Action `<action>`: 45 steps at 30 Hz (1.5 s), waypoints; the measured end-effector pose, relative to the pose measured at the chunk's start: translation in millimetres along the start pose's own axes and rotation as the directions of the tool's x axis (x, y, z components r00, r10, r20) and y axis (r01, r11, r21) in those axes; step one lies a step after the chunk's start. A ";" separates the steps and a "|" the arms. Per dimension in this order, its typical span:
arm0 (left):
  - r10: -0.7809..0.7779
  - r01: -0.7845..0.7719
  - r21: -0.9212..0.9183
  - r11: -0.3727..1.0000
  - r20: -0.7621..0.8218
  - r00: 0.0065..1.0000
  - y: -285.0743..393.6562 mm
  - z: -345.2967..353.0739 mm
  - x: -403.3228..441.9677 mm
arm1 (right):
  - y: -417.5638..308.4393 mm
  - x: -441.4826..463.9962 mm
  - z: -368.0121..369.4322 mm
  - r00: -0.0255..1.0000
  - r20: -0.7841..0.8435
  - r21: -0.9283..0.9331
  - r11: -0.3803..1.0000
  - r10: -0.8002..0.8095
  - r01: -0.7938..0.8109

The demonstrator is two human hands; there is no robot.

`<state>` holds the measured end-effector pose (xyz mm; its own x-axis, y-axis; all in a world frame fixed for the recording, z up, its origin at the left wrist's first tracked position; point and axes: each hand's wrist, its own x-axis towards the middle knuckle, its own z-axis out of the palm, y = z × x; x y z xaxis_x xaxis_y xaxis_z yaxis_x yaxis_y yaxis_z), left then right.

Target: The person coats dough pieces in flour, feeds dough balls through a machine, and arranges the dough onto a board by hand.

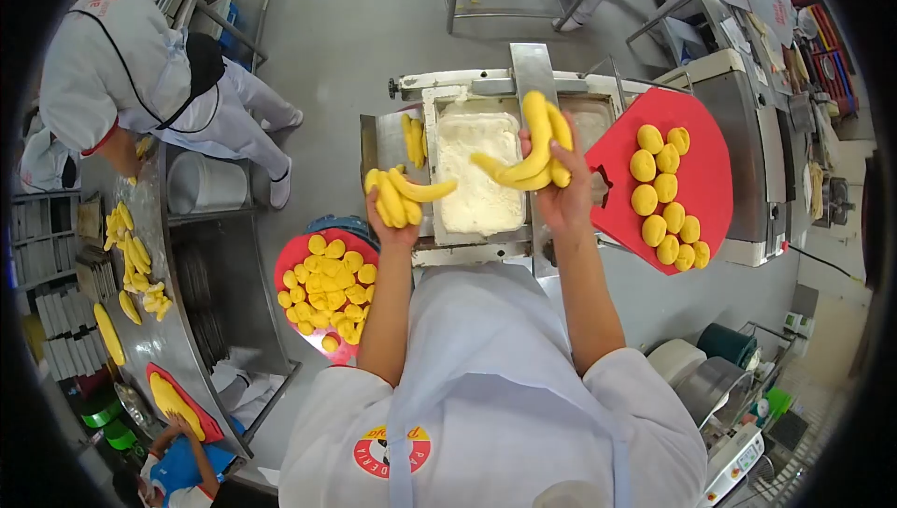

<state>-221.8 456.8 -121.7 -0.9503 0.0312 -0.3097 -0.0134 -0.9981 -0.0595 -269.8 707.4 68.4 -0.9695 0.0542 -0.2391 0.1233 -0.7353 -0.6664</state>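
Note:
My left hand (396,228) is closed around several yellow dough strips (397,201), one of which points right over the edge of a tray of white flour (478,171). On the right, my right hand (566,192) grips more yellow dough strips (535,139), held up over the right side of the flour tray. Two or more strips (414,141) lie on the ledge left of the flour. A red board (691,134) with round yellow dough pieces (665,187) is right of my right hand.
A red surface (290,260) heaped with yellow dough balls (327,284) is at lower left. Farther left, a person (140,69) leans over a steel table (177,321) bearing yellow dough. Another person's hands (177,429) touch dough at bottom left. A metal plate (533,69) crosses the machine.

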 end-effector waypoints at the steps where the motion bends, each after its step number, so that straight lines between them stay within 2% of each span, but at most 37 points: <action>1: 0.052 -0.043 0.088 0.995 -0.100 0.994 7.1 5.7 -5.3 | -13.0 -4.1 10.4 1.000 0.000 -0.009 1.000 -0.021 0.021; 2: 0.040 -0.032 0.105 0.994 -0.078 0.996 14.0 11.2 -12.0 | -24.2 -7.3 19.9 0.999 0.002 -0.020 0.999 -0.040 0.040; 6: 0.026 -0.023 0.140 0.990 -0.017 1.000 23.0 36.9 -27.1 | -14.6 -1.7 25.1 0.973 0.161 -0.359 0.909 -0.164 0.212; 7: 0.029 -0.027 0.142 0.989 -0.017 0.999 23.7 42.0 -31.9 | 1.8 2.8 17.6 0.976 0.162 -0.419 0.886 -0.144 0.200; 8: 0.032 -0.029 0.145 0.989 -0.019 0.999 24.6 42.4 -37.7 | 36.3 15.7 -28.6 0.948 0.286 -0.723 0.619 -0.138 0.308; 9: -0.041 0.041 -0.017 0.999 -0.024 0.999 25.9 37.9 -41.4 | 70.3 28.4 -73.3 0.904 0.407 -0.898 0.128 -0.129 0.422; 10: -0.019 0.021 0.070 0.997 -0.034 0.999 22.7 37.0 -44.6 | 104.0 41.0 -117.7 0.846 0.519 -0.835 -0.284 -0.119 0.472; 12: 0.026 -0.016 0.245 0.969 -0.038 0.999 12.8 42.4 -42.9 | 110.4 27.2 -161.0 0.897 0.397 -0.902 -0.263 -0.192 0.343; 13: 0.042 -0.015 0.238 0.971 -0.112 0.993 7.5 48.1 -47.8 | 105.4 21.2 -160.9 0.913 0.345 -0.924 -0.252 -0.217 0.289; 14: 0.000 0.040 0.301 0.953 -0.132 0.991 3.8 48.6 -55.4 | 103.7 5.4 -163.6 0.970 0.224 -0.975 -0.030 -0.092 0.222; 16: -0.100 0.161 0.423 0.892 -0.163 0.982 -6.7 50.1 -55.6 | 70.5 -22.5 -112.6 0.979 0.048 -0.931 0.365 0.199 -0.029; 17: -0.169 0.201 0.472 0.858 -0.110 0.979 -13.5 45.4 -52.8 | 71.1 -37.2 -93.5 0.963 0.022 -0.915 0.393 0.270 -0.089; 20: -0.199 0.337 0.539 0.772 -0.299 0.933 -51.7 54.5 -51.7 | 117.8 -58.5 -100.4 0.952 0.179 -0.764 0.645 0.247 -0.023; 23: -0.076 0.218 0.794 0.568 -0.212 0.974 -75.7 43.4 -32.2 | 118.2 -58.3 -91.9 0.972 -0.003 -0.690 0.703 0.235 -0.173; 26: -0.232 0.390 0.498 0.775 -0.350 0.907 -69.9 70.2 -21.6 | 94.1 -40.1 -87.9 0.951 0.082 -0.728 0.670 0.298 -0.147; 27: -0.213 0.376 0.503 0.778 -0.352 0.911 -65.6 68.6 -15.8 | 75.9 -31.0 -80.3 0.917 0.082 -0.734 0.646 0.390 -0.209; 29: -0.175 0.346 0.517 0.783 -0.351 0.920 -47.5 65.4 -2.6 | 44.5 -21.7 -46.5 0.951 -0.029 -0.714 0.659 0.309 -0.236; 30: -0.130 0.323 0.606 0.727 -0.341 0.931 -28.7 58.7 8.7 | 35.1 -18.5 -37.8 0.960 -0.087 -0.703 0.666 0.268 -0.249; 31: -0.085 0.296 0.686 0.665 -0.324 0.942 -11.4 52.5 17.6 | 29.3 -13.8 -38.1 0.984 -0.073 -0.756 0.635 0.160 -0.159; 33: 0.166 0.163 0.855 0.493 -0.276 0.947 2.4 69.5 20.3 | 21.1 -6.6 -41.9 0.999 -0.015 -0.846 0.532 -0.049 0.013; 34: 0.286 0.109 0.918 0.382 -0.229 0.930 7.7 77.8 17.9 | 31.5 -9.7 -51.2 0.985 0.131 -0.947 0.278 -0.116 0.159; 35: 0.229 0.138 0.945 0.295 -0.210 0.950 11.3 81.9 15.1 | 51.2 -13.4 -71.3 0.946 0.292 -0.956 -0.004 -0.140 0.295; 36: 0.171 0.158 0.965 0.207 -0.195 0.966 13.8 84.9 9.9 | 70.6 -17.9 -91.8 0.885 0.451 -0.868 -0.287 -0.116 0.405; 37: 0.112 0.173 0.978 0.116 -0.186 0.976 16.1 85.5 3.1 | 95.2 -29.6 -102.8 0.939 0.311 -0.878 -0.334 0.145 0.342; 40: 0.021 0.229 0.971 -0.067 -0.228 0.973 2.8 81.5 -22.5 | 109.4 -52.0 -139.6 0.862 0.344 -0.897 -0.141 0.372 0.419; 43: 0.068 0.291 0.957 -0.012 -0.290 0.955 -3.3 61.1 -52.7 | 73.3 -40.4 -127.9 0.946 0.321 -0.937 -0.128 0.044 0.324; 44: 0.081 0.304 0.953 0.006 -0.304 0.949 -5.4 58.5 -54.3 | 59.9 -39.2 -117.5 0.967 0.256 -0.967 0.008 0.014 0.256; 45: 0.108 0.297 0.950 0.098 -0.307 0.946 -4.1 44.7 -58.5 | 47.2 -41.9 -107.5 0.983 0.182 -0.973 0.145 -0.008 0.181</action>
<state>-180.1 456.7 -60.8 -0.8045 -0.0622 -0.5906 -0.5791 -0.1388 0.8034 -200.5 743.0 -28.9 -0.9928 -0.0640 -0.1017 0.0486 0.5606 -0.8267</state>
